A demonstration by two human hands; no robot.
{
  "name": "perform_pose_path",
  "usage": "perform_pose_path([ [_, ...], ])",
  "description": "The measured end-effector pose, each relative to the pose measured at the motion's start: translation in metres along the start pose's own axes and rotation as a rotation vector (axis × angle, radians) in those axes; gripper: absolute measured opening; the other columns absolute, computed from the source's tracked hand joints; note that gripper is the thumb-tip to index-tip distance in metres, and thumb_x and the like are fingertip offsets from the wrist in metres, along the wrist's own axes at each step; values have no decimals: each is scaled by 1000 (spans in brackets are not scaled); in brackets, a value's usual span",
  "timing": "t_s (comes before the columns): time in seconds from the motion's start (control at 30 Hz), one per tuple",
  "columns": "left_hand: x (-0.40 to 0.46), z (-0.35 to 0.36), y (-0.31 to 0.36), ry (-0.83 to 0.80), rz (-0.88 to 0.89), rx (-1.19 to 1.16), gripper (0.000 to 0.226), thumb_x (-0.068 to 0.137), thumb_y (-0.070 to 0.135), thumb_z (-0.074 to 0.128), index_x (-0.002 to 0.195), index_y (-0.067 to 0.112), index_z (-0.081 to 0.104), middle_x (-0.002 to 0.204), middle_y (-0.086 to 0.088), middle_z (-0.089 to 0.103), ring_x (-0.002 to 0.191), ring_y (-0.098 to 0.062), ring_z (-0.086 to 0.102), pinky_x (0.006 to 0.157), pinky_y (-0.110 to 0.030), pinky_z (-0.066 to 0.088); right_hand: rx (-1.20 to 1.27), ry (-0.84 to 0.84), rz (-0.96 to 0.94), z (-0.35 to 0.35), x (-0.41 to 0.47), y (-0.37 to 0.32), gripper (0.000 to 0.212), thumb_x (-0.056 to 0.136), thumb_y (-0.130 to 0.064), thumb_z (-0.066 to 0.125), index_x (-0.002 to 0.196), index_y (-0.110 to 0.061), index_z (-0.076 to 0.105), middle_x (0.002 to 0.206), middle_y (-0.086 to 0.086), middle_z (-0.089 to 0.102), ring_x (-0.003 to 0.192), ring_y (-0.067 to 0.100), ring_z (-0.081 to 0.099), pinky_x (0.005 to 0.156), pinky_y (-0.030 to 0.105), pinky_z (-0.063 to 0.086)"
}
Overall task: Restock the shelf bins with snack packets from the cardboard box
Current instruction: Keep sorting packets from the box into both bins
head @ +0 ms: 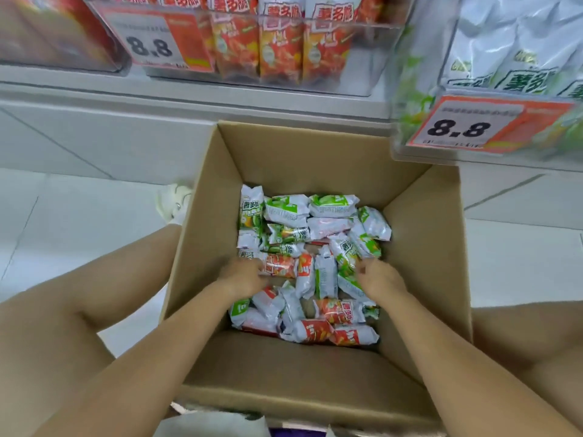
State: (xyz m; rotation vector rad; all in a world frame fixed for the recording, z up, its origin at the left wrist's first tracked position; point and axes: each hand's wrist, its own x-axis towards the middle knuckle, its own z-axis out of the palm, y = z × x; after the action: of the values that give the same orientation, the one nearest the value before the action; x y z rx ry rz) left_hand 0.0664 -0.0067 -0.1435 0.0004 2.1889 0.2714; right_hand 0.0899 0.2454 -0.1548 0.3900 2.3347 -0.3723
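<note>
One cardboard box (419,234), brown, open-topped, plain corrugated walls, standing on pale floor tiles (79,209) at the frame's centre. Contents: a loose heap of snack packets (325,272), small pillow-shaped foil sachets, crinkled and glossy; roughly two dozen show, most green-and-white, about six red-and-white; an exact count cannot be made where they overlap.

Two hands, both down inside the box. Left hand (243,275), at 9 o'clock of the heap, fingers curled onto a red packet (280,265). Right hand (380,277), at 3 o'clock, fingers bent among the green packets (348,252); whether it actually has hold of one cannot be told.

Two clear plastic shelf bins: red-packet bin (372,74) at 12 o'clock, packets upright in a row; green-packet bin (419,89) at 1–2 o'clock, overhanging the box's far right corner. Two orange price tags marked 8.8 (157,42) (467,127), one per bin. One white shoe (175,200) at 10 o'clock beside the box.
</note>
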Motion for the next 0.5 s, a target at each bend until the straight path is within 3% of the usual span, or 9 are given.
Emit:
perform_pose_path([
  [0.13, 19, 8, 5, 105, -18, -110, 54, 94, 25, 55, 142, 9, 37, 144, -13, 43, 131, -29, 40, 101, -33, 37, 195, 80, 50, 8, 26, 1, 33, 97, -23, 46, 127, -15, 56, 124, 12, 61, 109, 30, 58, 82, 33, 47],
  [0.23, 41, -1, 14, 186, 46, -101, 70, 93, 21, 56, 151, 11, 19, 156, -11, 22, 143, -28, 22, 114, -35, 24, 281, 217, -28, 1, 49, -14, 40, 95, -18, 49, 135, -13, 47, 131, 14, 53, 113, 33, 53, 81, 35, 45],
  [0.33, 70, -20, 28, 278, 138, -17, 75, 91, 11, 55, 152, 12, 11, 160, -6, 6, 147, -25, 8, 117, -33, 15, 143, 320, -190, -18, 71, -32, 51, 95, -9, 47, 145, -11, 35, 150, 12, 33, 135, 30, 34, 97, 38, 40],
  [0.4, 88, -34, 39, 323, 192, 51, 77, 90, 7, 54, 152, 13, 10, 161, -6, 3, 147, -24, 4, 118, -33, 10, 8, 308, -295, -29, 90, -38, 59, 94, -6, 46, 149, -11, 26, 156, 9, 23, 144, 25, 20, 111, 35, 27],
  [0.5, 111, -43, 51, 304, 208, 178, 77, 88, 8, 55, 151, 11, 11, 161, -8, 4, 148, -25, 2, 119, -34, 4, -239, 250, -368, -39, 111, -40, 63, 94, -14, 48, 151, -14, 20, 155, 7, 26, 143, 23, 20, 112, 35, 22],
])
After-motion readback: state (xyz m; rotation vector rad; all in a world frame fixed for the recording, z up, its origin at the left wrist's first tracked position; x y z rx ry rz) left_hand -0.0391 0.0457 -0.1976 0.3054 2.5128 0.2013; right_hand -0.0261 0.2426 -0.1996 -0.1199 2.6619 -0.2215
